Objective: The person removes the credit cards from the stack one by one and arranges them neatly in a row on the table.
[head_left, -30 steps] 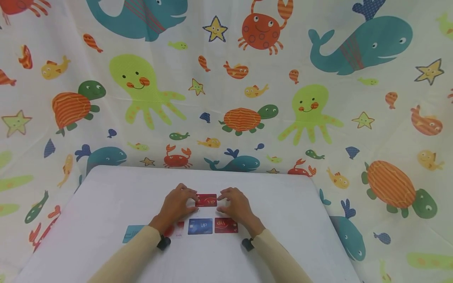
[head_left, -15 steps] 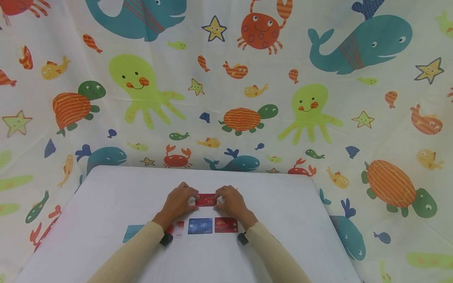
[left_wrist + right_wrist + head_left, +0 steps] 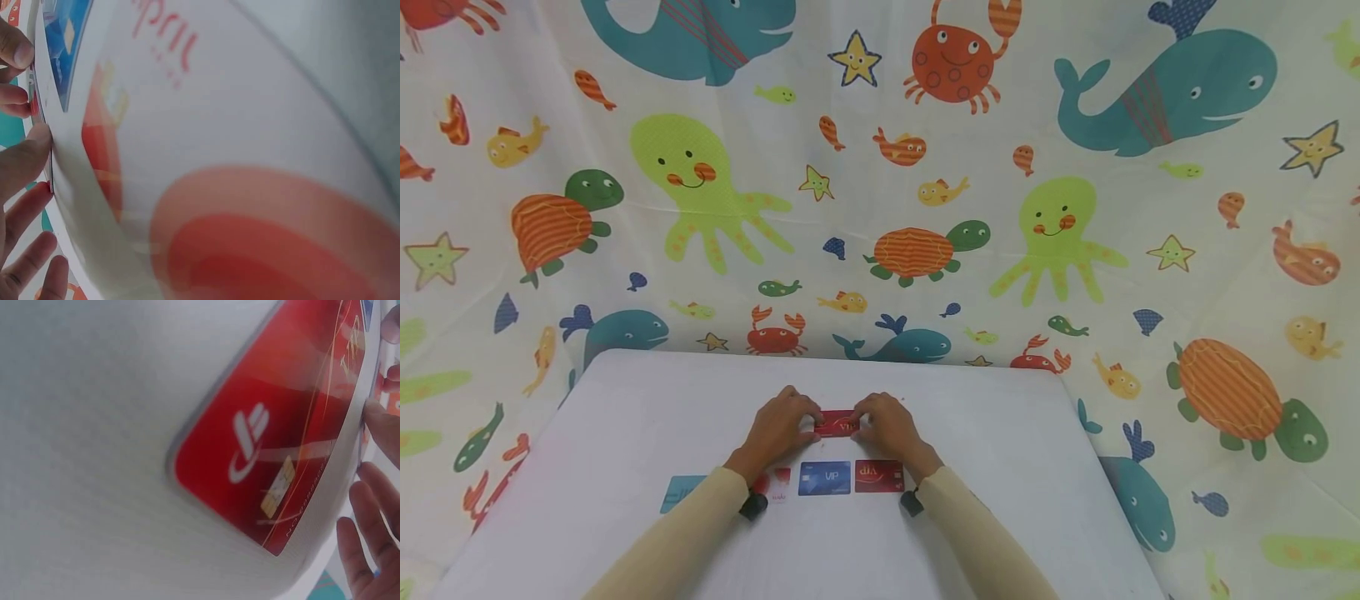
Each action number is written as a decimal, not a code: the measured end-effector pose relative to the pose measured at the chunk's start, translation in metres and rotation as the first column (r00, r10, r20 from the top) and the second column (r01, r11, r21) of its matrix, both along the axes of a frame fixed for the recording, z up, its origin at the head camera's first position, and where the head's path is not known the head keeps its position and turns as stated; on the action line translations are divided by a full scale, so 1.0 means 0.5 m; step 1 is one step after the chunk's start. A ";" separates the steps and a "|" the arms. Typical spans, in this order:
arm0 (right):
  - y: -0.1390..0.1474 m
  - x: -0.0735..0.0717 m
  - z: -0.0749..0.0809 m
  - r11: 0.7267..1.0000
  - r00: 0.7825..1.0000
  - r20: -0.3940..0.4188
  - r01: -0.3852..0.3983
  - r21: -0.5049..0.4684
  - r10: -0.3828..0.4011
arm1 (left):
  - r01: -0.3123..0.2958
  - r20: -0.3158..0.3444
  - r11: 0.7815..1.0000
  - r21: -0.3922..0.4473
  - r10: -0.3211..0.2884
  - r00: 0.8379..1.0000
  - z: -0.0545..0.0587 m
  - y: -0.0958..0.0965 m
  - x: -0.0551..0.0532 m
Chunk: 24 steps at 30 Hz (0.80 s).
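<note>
A red VIP card (image 3: 835, 423) lies above a row of other cards, in the middle of the head view. My left hand (image 3: 778, 425) pinches its left end between thumb and fingers. At the other end, my right hand (image 3: 889, 427) grips it the same way. The card appears nearly edge-on between the fingertips in both wrist views. Below it are a blue VIP card (image 3: 824, 479) and a second red card (image 3: 880, 477), printed upside down. A white card with red shapes (image 3: 779, 485) is partly hidden behind my left wrist.
A teal card (image 3: 681, 493) sits at the row's left end, partly covered by the left sleeve. All the cards are on a white table (image 3: 1000, 467). A curtain with printed sea animals (image 3: 880, 192) hangs behind the table's far edge.
My right hand has moved left onto the red VIP card's right end, where a gap showed a second ago. My left hand has shifted slightly right on the card.
</note>
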State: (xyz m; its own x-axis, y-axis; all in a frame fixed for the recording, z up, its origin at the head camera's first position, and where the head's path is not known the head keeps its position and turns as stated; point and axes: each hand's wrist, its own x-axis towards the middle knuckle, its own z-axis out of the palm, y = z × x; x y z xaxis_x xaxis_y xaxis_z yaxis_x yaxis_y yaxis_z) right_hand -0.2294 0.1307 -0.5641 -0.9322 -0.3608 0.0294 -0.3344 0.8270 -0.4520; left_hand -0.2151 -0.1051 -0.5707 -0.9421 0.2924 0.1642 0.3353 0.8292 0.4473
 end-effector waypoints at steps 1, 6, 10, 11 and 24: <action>0.000 0.000 0.000 1.000 1.000 0.003 0.001 -0.005 -0.001 | 0.001 0.000 1.000 0.001 -0.001 1.000 0.001 0.000 0.000; 0.001 0.000 0.002 1.000 1.000 0.012 0.003 -0.017 -0.003 | 0.012 -0.012 1.000 -0.015 -0.012 1.000 0.001 -0.001 -0.001; 0.000 -0.002 0.003 1.000 1.000 0.008 0.004 -0.017 -0.004 | 0.023 -0.026 1.000 -0.011 -0.024 0.999 0.005 -0.002 -0.001; 0.000 -0.003 0.001 1.000 1.000 0.004 0.005 -0.015 -0.005 | 0.025 -0.027 1.000 -0.006 -0.025 0.999 0.006 -0.002 -0.001; 0.010 -0.008 0.000 1.000 0.998 -0.051 -0.020 0.021 0.021 | 0.033 -0.045 0.999 -0.028 -0.034 0.998 0.019 0.000 0.000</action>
